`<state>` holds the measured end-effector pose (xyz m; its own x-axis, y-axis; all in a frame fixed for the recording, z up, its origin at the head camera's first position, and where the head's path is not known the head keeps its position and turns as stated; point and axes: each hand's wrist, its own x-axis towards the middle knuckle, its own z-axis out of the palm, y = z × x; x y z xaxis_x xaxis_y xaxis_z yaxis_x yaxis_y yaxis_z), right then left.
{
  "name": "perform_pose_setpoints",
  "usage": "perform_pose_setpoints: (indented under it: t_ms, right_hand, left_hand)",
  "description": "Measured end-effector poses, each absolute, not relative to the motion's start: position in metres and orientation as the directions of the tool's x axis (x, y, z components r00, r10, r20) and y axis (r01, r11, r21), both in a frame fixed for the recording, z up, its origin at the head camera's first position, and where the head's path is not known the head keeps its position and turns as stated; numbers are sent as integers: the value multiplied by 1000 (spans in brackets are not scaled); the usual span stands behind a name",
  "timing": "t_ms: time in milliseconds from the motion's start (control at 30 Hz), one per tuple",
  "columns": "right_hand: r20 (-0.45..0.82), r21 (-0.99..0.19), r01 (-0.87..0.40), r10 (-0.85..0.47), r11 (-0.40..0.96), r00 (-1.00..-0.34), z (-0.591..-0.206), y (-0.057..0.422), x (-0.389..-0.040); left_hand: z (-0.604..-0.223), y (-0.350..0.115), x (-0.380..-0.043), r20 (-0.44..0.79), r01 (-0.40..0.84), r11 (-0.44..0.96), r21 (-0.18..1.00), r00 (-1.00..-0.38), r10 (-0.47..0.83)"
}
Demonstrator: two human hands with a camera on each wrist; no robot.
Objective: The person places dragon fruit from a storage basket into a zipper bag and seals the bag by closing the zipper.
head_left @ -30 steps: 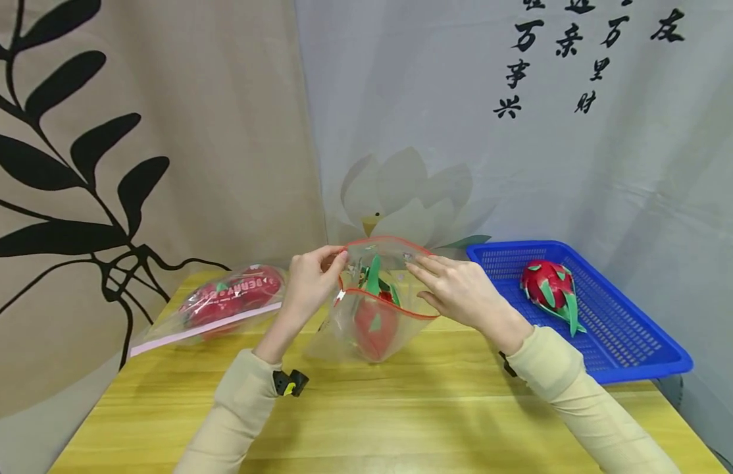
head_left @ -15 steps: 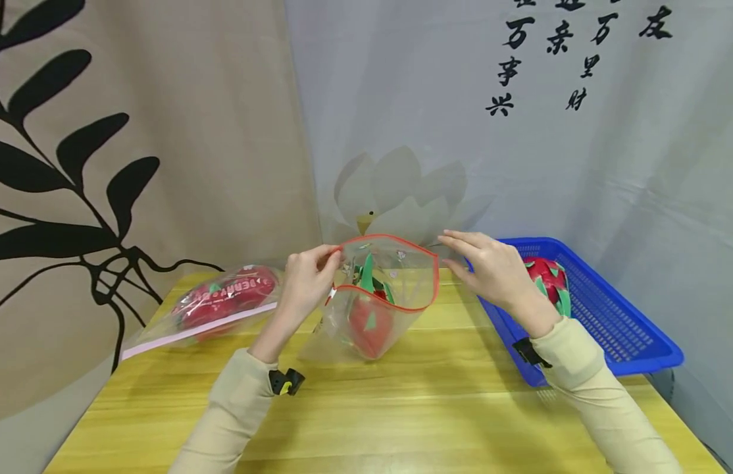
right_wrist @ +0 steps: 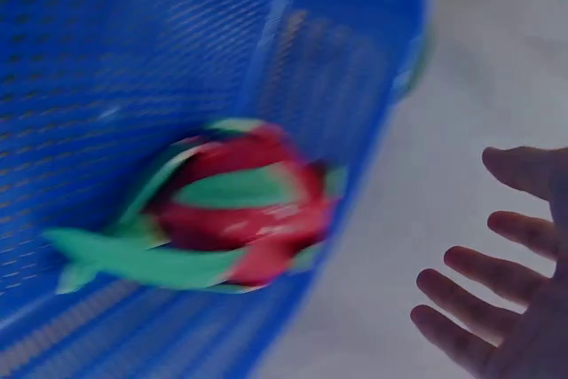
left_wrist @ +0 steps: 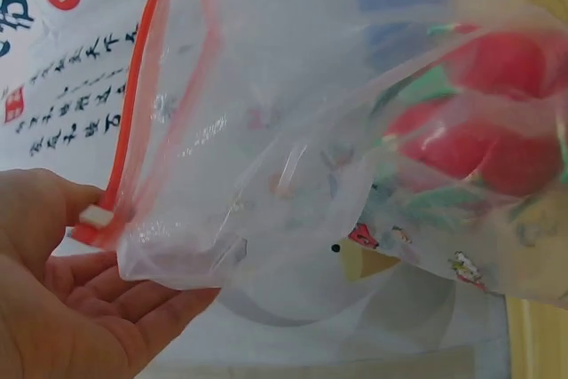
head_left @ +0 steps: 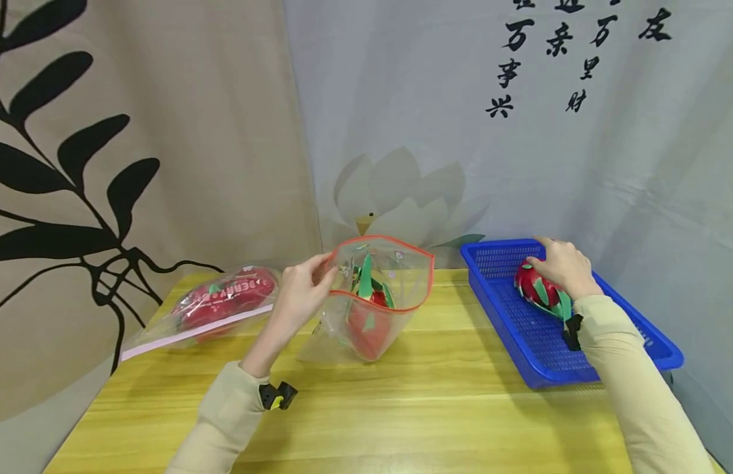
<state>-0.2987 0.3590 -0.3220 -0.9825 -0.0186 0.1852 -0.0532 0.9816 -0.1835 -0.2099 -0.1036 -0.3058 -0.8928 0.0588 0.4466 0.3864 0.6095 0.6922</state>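
Observation:
My left hand [head_left: 304,286] pinches the corner of a clear zip bag [head_left: 402,289] by its orange-red zipper edge. The white slider [left_wrist: 96,216] sits right at the thumb in the left wrist view. The bag's mouth gapes wide, and a toy dragon fruit [head_left: 369,326] with green leaf tips stands inside it. Over the far side of the blue basket [head_left: 535,378], my right hand [head_left: 562,266] hovers with fingers spread, holding nothing. Another red dragon fruit [right_wrist: 248,201] with green scales lies in that basket, close below the hand and partly covered by it in the head view.
A second clear bag [head_left: 159,332] with a pale pink strip lies at the left of the wooden table [head_left: 366,421], with red fruit inside. Behind the table hangs a printed curtain [head_left: 378,85]. The basket stands near the table's right edge.
My right hand has left the bag's mouth and moved right, over the dragon fruit in the basket. My left hand still holds the bag's corner, slightly lower.

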Motion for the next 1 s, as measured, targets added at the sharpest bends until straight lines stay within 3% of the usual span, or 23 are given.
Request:
perform_pose_setpoints:
  t_ms: [233, 467, 667, 900, 1000]
  right_hand:
    - [-39, -250, 97, 90, 963, -995, -359, 391, -306]
    - [-83, -374, 213, 196, 902, -977, -386, 391, -312]
    - [-92, -414, 318, 308, 853, -947, -394, 391, -317]
    - [-134, -533, 276, 243, 799, -961, -397, 389, -321]
    - [-128, -526, 255, 221, 811, -967, -399, 383, -322]
  left_hand:
    - [-311, -103, -199, 379, 334, 608, 721, -924, 57]
    - [-315, -100, -194, 361, 310, 638, 705, -931, 53]
    - [-318, -99, -192, 333, 298, 637, 711, -940, 69]
    - [-321, -100, -189, 347, 322, 613, 721, -934, 82]
    - [-322, -100, -187, 345, 322, 610, 724, -935, 84]
